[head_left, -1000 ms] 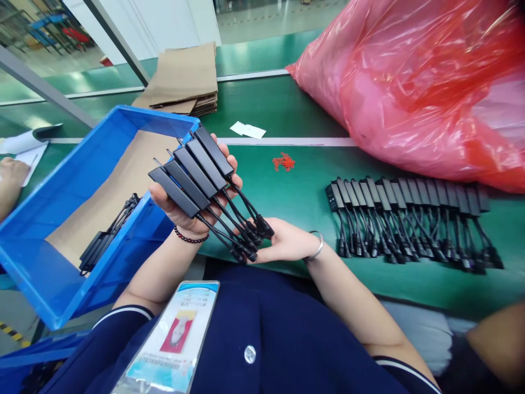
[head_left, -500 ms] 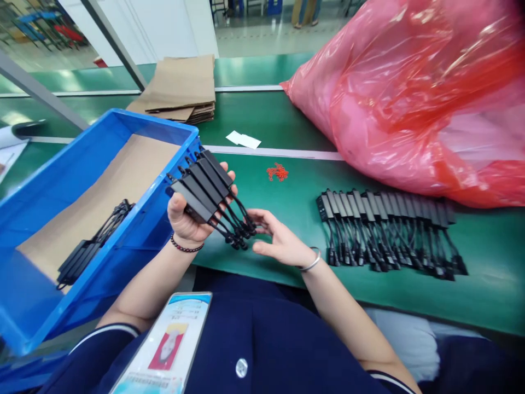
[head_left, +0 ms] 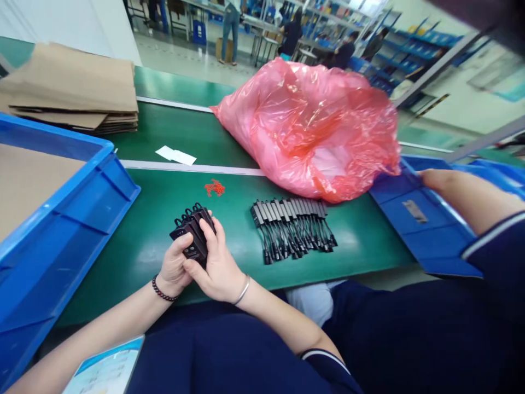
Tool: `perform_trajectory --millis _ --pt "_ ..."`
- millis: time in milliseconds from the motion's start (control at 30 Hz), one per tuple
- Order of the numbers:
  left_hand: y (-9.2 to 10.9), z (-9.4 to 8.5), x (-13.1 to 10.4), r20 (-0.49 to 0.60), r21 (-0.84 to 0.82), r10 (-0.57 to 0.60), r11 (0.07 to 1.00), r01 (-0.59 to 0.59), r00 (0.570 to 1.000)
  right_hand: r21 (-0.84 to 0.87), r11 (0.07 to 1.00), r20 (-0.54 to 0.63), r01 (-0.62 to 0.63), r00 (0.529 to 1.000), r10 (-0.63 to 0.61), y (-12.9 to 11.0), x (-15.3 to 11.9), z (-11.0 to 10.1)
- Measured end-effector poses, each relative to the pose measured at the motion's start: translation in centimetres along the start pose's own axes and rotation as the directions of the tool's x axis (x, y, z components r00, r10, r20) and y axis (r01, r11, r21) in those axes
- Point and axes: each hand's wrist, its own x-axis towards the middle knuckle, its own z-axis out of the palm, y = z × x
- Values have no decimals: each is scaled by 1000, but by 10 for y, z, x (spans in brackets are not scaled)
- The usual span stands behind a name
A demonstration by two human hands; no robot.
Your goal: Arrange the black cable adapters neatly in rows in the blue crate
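Observation:
A bundle of flat black boxes with short cables (head_left: 191,234) is held between both hands above the green bench. My left hand (head_left: 175,267) grips it from the left and below, thumb on the front box. Wrapped round the right side is my right hand (head_left: 217,262), its fingers on the boxes. The lower part of the bundle is hidden by the hands. On the bench to the right lies a row of the same boxes with cables (head_left: 293,224), plugs toward me. Small red rings (head_left: 215,188) lie in a heap beyond my hands.
A blue crate (head_left: 86,180) lined with cardboard stands at left. Behind it are stacked cardboard sheets (head_left: 77,82). White paper slips (head_left: 176,155) lie mid-bench. A large pink plastic bag (head_left: 303,131) fills the back; at right, a co-worker's arm (head_left: 471,197) reaches over another blue crate (head_left: 414,219).
The view has swung to the right, bringing the co-worker and second crate into sight. My right hand has moved from the cable ends onto the boxes, and the bundle has been turned.

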Motion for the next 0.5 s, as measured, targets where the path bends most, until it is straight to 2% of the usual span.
perform_trajectory --millis 167,333,400,500 --pt "-10 3 12 82 -22 -85 996 87 993 -73 994 -35 -81 996 78 7 1 -10" --pt "-15 -5 29 259 135 -150 984 118 954 -120 977 -104 -175 981 162 9 8 -27" --pt "-16 -11 36 274 266 -102 964 27 956 -146 963 -119 -225 971 208 14 9 -31" --pt "-14 -22 47 252 469 141 848 -248 957 -218 924 -153 -314 946 285 29 10 -29"
